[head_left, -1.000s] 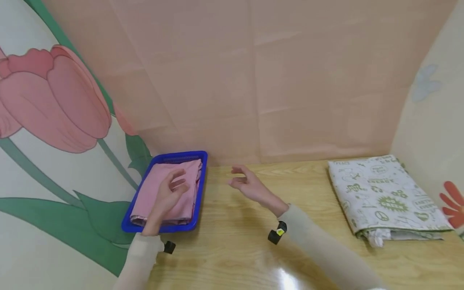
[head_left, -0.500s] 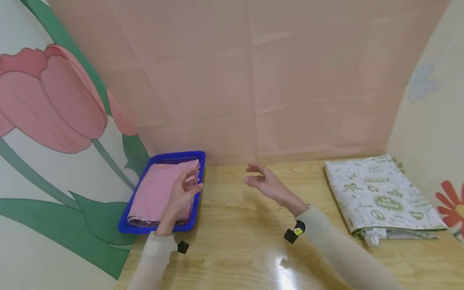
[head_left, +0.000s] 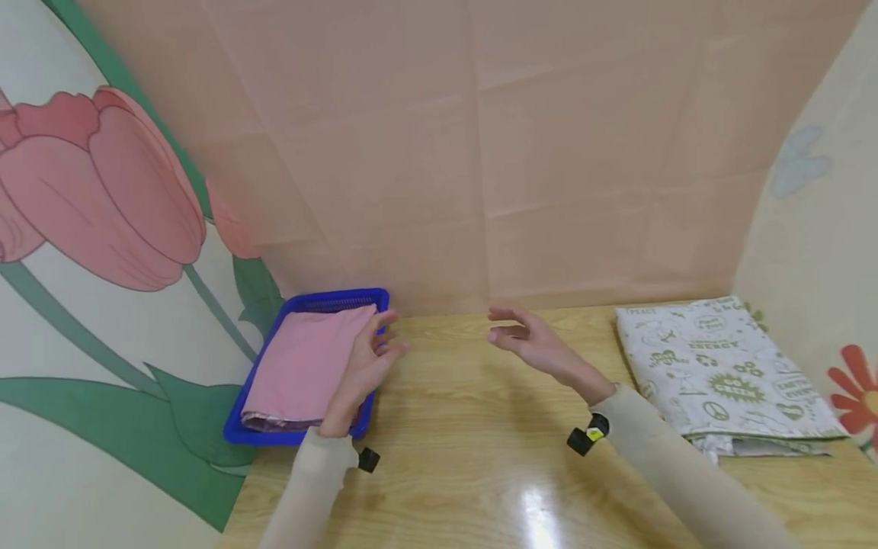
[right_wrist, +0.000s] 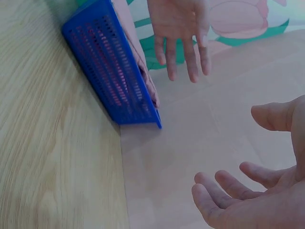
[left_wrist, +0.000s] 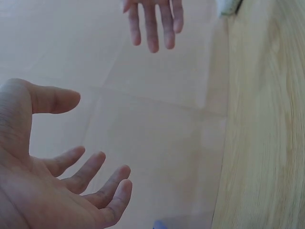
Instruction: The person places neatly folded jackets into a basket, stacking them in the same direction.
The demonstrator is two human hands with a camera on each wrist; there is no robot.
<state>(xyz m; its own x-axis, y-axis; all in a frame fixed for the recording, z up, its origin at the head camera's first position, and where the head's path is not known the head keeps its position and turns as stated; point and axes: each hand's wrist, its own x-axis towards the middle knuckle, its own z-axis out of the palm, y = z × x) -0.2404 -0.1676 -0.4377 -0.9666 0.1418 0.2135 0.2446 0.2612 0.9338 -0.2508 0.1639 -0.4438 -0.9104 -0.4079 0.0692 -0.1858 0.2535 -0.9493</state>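
My left hand (head_left: 366, 366) hovers over the right side of the blue basket (head_left: 236, 427), overlapping its rim in the head view. Its fingers are loosely bent and hold nothing; the left wrist view shows a bare palm (left_wrist: 43, 195). Inside the basket lies a folded pink cloth (head_left: 298, 362), partly covered by that hand. Over the middle of the table hangs my right hand (head_left: 549, 352), also holding nothing, thumb and fingers spread apart. The two palms face each other across a gap. In the right wrist view the basket's slotted side wall (right_wrist: 102, 71) shows beyond the hand.
A folded white cloth with green print (head_left: 720, 374) lies at the table's right side. Wood-grain table (head_left: 453, 442) stretches between it and the basket. A pinkish-beige sheet (head_left: 480, 152) covers the back, and a wall with painted tulips (head_left: 110, 191) stands close on the left.
Both hands have moved to the right in the head view, the right one farther, widening the gap slightly. The basket and both cloths stay where they were.
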